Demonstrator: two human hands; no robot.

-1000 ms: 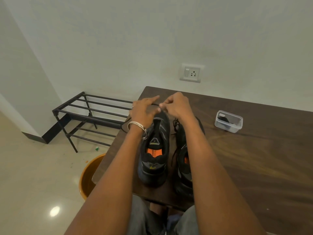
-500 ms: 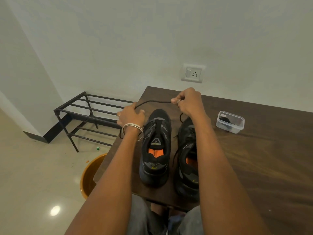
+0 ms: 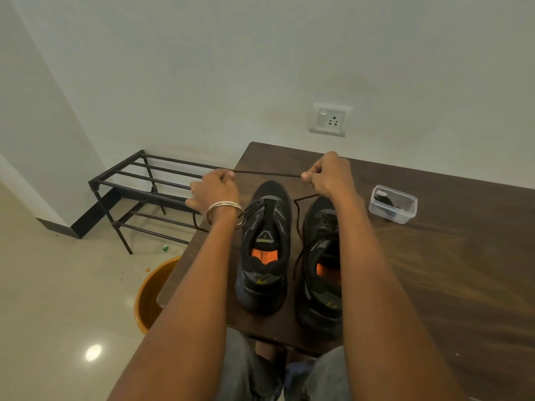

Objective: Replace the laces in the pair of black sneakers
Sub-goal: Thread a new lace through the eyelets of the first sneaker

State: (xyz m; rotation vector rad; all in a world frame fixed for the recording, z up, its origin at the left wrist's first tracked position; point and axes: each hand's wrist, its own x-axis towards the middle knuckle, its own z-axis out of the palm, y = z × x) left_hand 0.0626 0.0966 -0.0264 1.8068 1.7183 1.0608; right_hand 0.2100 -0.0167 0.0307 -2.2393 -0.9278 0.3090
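Thin, soft black cord lace (image 3: 267, 173), light and limp so best pinched close to its ends, stretched taut above the two black fabric sneakers (image 3: 265, 250) on the dark wooden surface (image 3: 451, 270), between left hand (image 3: 215, 191) and right hand (image 3: 328, 176), both raised, fingers curled around it.

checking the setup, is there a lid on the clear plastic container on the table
No, the clear plastic container stands open-topped on the table with no lid on it, and a dark item shows inside.
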